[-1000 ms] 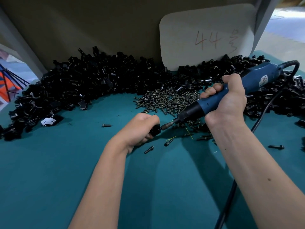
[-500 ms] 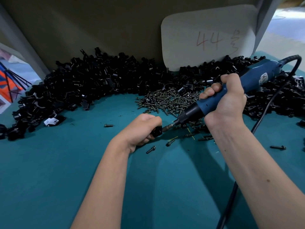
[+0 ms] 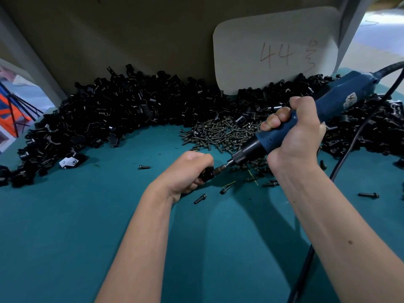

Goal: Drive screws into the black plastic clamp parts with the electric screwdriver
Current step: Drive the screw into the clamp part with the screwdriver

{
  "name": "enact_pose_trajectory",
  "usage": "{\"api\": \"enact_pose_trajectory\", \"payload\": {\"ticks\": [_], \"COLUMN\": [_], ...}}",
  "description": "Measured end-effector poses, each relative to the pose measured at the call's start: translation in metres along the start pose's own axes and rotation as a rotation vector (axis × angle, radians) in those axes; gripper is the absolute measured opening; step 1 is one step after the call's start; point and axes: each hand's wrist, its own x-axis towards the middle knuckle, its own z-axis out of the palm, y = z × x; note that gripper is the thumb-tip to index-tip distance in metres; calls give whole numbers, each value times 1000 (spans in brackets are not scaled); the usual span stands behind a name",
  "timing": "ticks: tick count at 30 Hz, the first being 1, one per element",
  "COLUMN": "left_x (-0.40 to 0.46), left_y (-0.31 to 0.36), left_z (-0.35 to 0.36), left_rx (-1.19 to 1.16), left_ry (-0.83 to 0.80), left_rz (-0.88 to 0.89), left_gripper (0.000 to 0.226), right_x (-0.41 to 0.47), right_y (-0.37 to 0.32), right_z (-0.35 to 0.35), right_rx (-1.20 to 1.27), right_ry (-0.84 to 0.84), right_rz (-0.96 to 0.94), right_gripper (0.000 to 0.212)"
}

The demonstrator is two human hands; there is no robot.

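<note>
The step in hand looks like the driving itself. The left hand (image 3: 188, 171) is curled tight around one black clamp part (image 3: 206, 174) and holds it down low over the green worktop (image 3: 65, 226). Only a small corner of the part peeks out past the fingers, so I cannot tell if it touches the worktop. The right hand (image 3: 295, 136) is wrapped all the way round the blue electric screwdriver (image 3: 328, 106), with the fingers on the far side and the thumb on top. The tool leans down to the left, and its metal bit (image 3: 220, 169) meets the clamp part right at the edge of the left hand. The screw being driven is hidden there (it may already be mostly in, but the view is too tight to say).

Behind the hands lies a heap of loose screws (image 3: 220, 132), and a big curved pile of black clamp parts (image 3: 113, 119) runs along the back. A few stray screws lie near the hands, one just below the left hand (image 3: 200, 198).

I think the next move needs a steady push along the line of the bit until the screw sits snug. Then the bit should lift straight out, the part can go aside, and a fresh part and screw get picked up.
</note>
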Motion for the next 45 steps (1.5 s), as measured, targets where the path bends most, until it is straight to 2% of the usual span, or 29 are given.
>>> {"api": "enact_pose_trajectory", "payload": {"ticks": [9,14,19,21,26,28,31,34,37,45], "left_x": [0,-2,-4,-6,-8,-8,-6,-5,-3,0], "left_y": [0,2,0,1,0,-1,-5,-12,-16,-20], "left_z": [1,4,6,6,10,10,7,9,12,8], "left_rx": [-11,-37,-33,-33,-55,-103,-168,103,269,350], "left_ry": [26,74,71,63,35,86,209,381,384,391], "left_rz": [-10,3,39,46,111,129,196,355,437,500], "left_gripper": [28,20,26,24,14,12,20,31,27,26], "right_x": [-3,-4,-4,-4,-8,-10,-9,-4,0,9], "right_y": [1,2,-4,-11,-32,-39,-43,-37,-28,-10], "right_z": [0,4,6,8,18,23,25,19,11,-7], "right_rx": [24,2,-33,-47,-102,-107,-17,110,103,164], "right_ry": [-15,52,68,-7,-436,-465,-294,-15,176,341], "right_rz": [-4,-40,-40,-26,-27,-45,-6,19,24,137], "right_gripper": [21,25,22,21,26,26,23,23,34,42]}}
